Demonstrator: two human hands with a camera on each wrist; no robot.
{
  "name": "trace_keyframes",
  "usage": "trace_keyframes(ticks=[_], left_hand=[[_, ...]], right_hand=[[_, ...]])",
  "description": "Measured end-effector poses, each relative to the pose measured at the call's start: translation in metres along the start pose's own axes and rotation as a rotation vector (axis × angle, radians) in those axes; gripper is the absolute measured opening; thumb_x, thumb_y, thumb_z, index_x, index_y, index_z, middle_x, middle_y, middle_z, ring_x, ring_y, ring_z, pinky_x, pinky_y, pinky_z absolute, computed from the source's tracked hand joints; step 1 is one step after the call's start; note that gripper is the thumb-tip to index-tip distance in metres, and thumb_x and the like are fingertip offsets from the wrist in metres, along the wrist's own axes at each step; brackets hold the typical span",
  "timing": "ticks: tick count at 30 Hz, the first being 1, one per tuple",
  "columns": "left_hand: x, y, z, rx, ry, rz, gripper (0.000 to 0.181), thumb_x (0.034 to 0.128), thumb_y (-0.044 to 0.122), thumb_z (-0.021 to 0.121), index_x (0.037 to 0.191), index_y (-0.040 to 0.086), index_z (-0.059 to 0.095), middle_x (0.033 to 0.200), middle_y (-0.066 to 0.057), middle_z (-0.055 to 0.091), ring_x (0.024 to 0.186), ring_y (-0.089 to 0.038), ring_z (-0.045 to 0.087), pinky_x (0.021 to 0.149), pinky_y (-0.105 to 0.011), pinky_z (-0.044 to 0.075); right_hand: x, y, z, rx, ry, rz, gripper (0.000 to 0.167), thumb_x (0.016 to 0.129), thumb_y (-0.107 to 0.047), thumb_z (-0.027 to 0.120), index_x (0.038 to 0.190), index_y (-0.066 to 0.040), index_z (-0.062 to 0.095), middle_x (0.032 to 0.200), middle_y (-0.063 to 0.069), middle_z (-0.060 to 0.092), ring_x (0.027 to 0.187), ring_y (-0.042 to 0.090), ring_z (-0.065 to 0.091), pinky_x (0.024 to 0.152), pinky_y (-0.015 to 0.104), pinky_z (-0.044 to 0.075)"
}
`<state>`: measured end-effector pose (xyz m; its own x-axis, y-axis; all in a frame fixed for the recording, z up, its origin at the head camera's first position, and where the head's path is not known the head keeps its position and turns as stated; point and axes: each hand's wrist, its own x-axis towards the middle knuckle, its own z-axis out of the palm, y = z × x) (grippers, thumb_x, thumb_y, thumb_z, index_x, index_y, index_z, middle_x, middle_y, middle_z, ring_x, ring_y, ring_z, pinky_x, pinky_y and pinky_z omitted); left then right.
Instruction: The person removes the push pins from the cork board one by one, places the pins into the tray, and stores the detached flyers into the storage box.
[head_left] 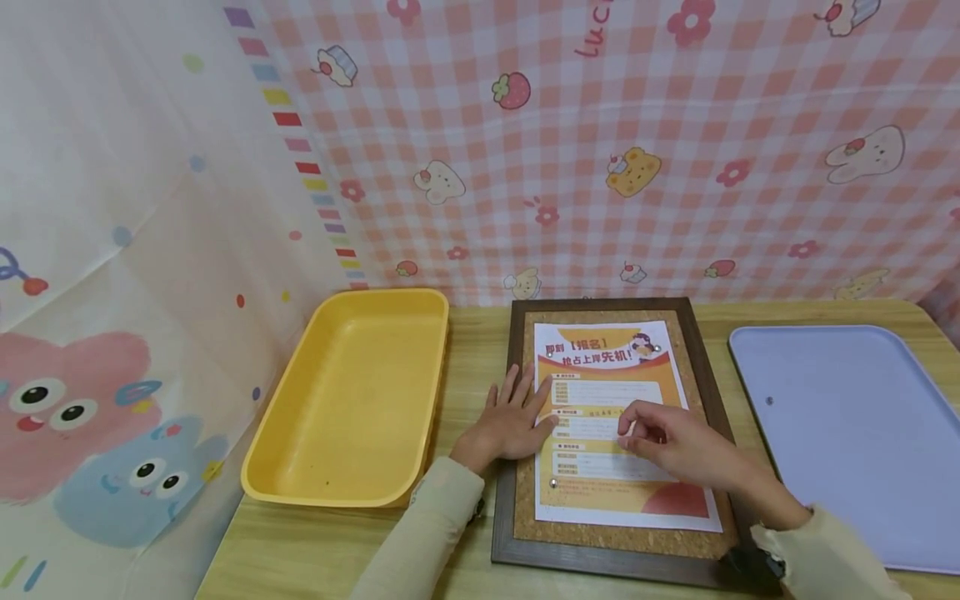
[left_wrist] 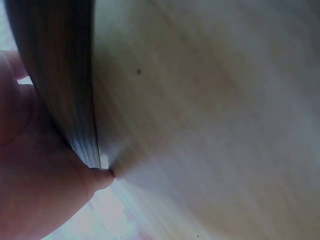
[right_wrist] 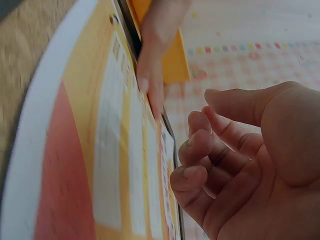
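A printed paper poster [head_left: 607, 492] lies on a cork board [head_left: 622, 542] with a dark wooden frame [head_left: 708, 358]. Small silvery pushpins show at its upper left [head_left: 550, 354], upper right [head_left: 657, 347] and lower left [head_left: 553, 482]. My left hand [head_left: 513, 423] rests with spread fingers over the frame's left side and the poster's edge. Above the poster's middle right hovers my right hand [head_left: 667, 437]. In the right wrist view its fingers [right_wrist: 192, 175] are loosely bent, the thumb stands apart from them, and nothing shows between them.
A yellow tray [head_left: 345, 400] stands to the left on the wooden table [head_left: 468, 350]. To the right lies a pale purple tray [head_left: 847, 433] with one small pushpin [head_left: 769, 401] near its left edge. Behind the table hangs a pink checked cloth [head_left: 480, 125].
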<state>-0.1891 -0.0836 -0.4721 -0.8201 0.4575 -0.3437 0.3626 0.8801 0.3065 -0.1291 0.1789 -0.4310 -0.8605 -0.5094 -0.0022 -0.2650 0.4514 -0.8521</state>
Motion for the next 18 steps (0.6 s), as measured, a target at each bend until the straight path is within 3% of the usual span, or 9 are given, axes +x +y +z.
trace_keyframes(ticks=[9, 18], left_hand=[[0.001, 0.001, 0.001, 0.013, 0.003, -0.017, 0.065, 0.1057, 0.053, 0.024, 0.161, 0.028, 0.0, 0.166, 0.0, -0.015, 0.151, -0.023, -0.02, 0.122, -0.053, -0.001], [0.01, -0.004, 0.007, -0.004, -0.016, -0.023, 0.066, 0.1048, 0.055, 0.023, 0.159, 0.031, -0.005, 0.164, 0.003, -0.023, 0.147, -0.019, -0.029, 0.121, -0.052, -0.008]], right_hand=[[0.011, -0.006, 0.028, 0.046, -0.107, 0.019, 0.004, 0.096, -0.009, 0.064, 0.098, -0.009, 0.061, 0.073, -0.002, 0.055, 0.06, 0.005, 0.046, 0.054, 0.022, 0.04], [0.021, -0.007, 0.046, 0.032, -0.137, 0.0, 0.006, 0.094, -0.008, 0.067, 0.097, -0.01, 0.062, 0.07, -0.005, 0.056, 0.058, 0.004, 0.047, 0.053, 0.021, 0.04]])
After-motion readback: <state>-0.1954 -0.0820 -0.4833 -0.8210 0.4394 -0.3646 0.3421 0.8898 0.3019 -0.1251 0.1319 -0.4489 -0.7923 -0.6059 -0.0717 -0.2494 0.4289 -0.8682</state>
